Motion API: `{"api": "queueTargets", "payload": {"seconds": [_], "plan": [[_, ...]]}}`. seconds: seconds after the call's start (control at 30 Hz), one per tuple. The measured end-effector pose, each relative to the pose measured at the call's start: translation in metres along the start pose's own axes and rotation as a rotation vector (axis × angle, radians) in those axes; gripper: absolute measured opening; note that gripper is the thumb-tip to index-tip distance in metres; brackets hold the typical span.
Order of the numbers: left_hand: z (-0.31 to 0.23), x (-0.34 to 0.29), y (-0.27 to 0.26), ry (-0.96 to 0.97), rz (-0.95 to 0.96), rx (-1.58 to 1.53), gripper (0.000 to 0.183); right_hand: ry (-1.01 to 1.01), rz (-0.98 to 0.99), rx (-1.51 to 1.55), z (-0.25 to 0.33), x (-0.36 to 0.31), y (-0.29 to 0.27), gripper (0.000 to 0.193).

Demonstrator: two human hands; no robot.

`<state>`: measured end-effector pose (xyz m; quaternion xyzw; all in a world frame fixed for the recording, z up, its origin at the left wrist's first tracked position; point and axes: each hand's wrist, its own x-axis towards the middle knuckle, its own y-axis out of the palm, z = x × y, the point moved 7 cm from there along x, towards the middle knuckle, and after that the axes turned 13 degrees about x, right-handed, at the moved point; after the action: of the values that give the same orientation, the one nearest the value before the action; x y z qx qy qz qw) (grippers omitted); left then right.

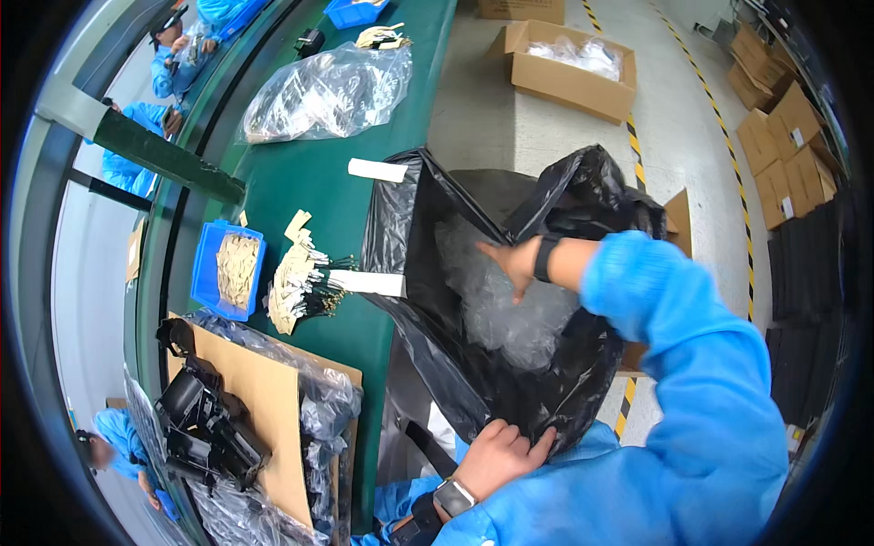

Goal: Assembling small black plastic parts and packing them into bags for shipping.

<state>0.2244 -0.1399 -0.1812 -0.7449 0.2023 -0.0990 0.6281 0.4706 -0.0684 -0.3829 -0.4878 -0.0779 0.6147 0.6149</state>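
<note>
A black plastic bag hangs open at the table's right edge, its table-side rim fixed by two strips of white tape. Crumpled clear plastic wrapping lies inside. My left hand, wearing a watch, has its fingers closed on the bag's near rim. Over the mouth of the bag is my right hand, a black band at its wrist. Its finger and thumb are spread, with nothing visible in them, above the clear plastic.
On the green table lie a blue bin of tan pieces, a fan of tagged cables and a large clear bag. Black plastic parts rest on cardboard at the near left. A cardboard box stands on the floor. Other people work at left.
</note>
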Motion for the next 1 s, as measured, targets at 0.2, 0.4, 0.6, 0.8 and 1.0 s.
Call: {"api": "queueTargets", "payload": {"seconds": [0.2, 0.4, 0.6, 0.8, 1.0], "plan": [[0.047, -0.053, 0.015, -0.369, -0.388, -0.226, 0.024, 0.396, 0.041, 0.218, -0.099, 0.139, 0.147, 0.064], [0.059, -0.095, 0.091, -0.88, -0.294, 0.055, 0.034, 0.569, 0.017, 0.219, -0.114, 0.189, 0.24, 0.067], [0.07, -0.105, 0.126, -0.828, -0.074, -0.473, 0.04, 0.668, 0.009, 0.215, -0.126, 0.196, 0.281, 0.07], [0.091, -0.102, 0.121, -0.842, -0.104, -0.563, 0.039, 0.666, 0.015, 0.193, -0.125, 0.203, 0.296, 0.073], [0.102, -0.095, 0.129, -0.844, -0.258, -0.565, 0.038, 0.564, 0.068, 0.121, -0.106, 0.198, 0.281, 0.076]]}}
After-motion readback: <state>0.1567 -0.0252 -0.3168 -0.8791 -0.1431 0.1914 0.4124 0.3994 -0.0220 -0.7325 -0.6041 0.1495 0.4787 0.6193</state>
